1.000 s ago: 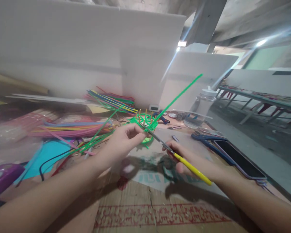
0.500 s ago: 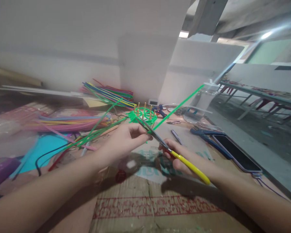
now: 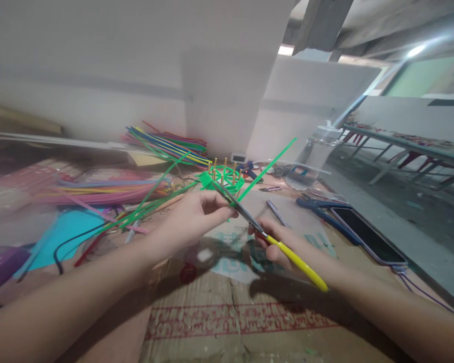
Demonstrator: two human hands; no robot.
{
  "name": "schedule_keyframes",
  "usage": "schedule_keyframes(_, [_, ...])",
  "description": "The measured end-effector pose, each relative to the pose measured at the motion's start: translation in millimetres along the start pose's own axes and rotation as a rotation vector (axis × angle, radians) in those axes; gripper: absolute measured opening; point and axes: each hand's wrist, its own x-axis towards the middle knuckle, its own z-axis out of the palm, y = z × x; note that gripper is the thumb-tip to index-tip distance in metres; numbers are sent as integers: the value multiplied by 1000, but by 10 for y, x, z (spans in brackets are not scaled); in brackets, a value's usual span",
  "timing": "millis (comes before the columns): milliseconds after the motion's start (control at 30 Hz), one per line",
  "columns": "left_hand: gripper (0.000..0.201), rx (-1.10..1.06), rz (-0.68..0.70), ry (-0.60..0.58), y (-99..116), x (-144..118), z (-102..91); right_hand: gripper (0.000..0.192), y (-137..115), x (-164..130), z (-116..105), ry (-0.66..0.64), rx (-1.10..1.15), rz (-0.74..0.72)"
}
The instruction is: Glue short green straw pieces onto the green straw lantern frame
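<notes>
My left hand (image 3: 194, 214) is closed in a pinch around the lower end of a green pipe cleaner (image 3: 269, 169), whose free end slants up to the right. In my right hand (image 3: 278, 237) is a pair of scissors (image 3: 297, 259) with a yellow handle. Its blades point up and left, crossing the pipe cleaner close to my left fingertips. Whether the blades are fully closed cannot be made out. Just behind them stands a green ring-shaped piece (image 3: 221, 176) with several upright wooden sticks.
Bundles of coloured pipe cleaners (image 3: 170, 143) lie at the back and left. To the right are pliers (image 3: 327, 219), a phone (image 3: 366, 234) and a pen (image 3: 276, 213). A clear bottle (image 3: 321, 151) stands behind. Printed cardboard (image 3: 196, 292) covers the near table.
The free end of the green pipe cleaner has shifted left and slightly down, and looks shorter. Both hands and the scissors stay nearly in place.
</notes>
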Motion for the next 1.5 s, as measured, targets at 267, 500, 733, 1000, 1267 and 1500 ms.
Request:
schedule_keyframes(267, [24, 53, 7, 3, 16, -4, -15, 62, 58, 12, 116, 56, 151, 78])
schedule_keyframes(500, [24, 360, -153, -260, -147, 49, -21, 55, 22, 50, -190, 101, 83, 66])
schedule_keyframes(733, [23, 699, -129, -291, -559, 204, -318, 35, 34, 37, -423, -38, -284, 107])
schedule_keyframes(1000, [26, 1052, -103, -202, -574, 300, -438, 56, 157, 48, 11, -128, -347, 63])
schedule_keyframes(1267, [24, 897, 2, -206, -462, 238, -340, 31, 158, 144, -216, -20, -548, -49])
schedule_keyframes(1500, [28, 588, -8, -195, -398, 188, -51, 42, 456, 572, -301, -31, -897, -183])
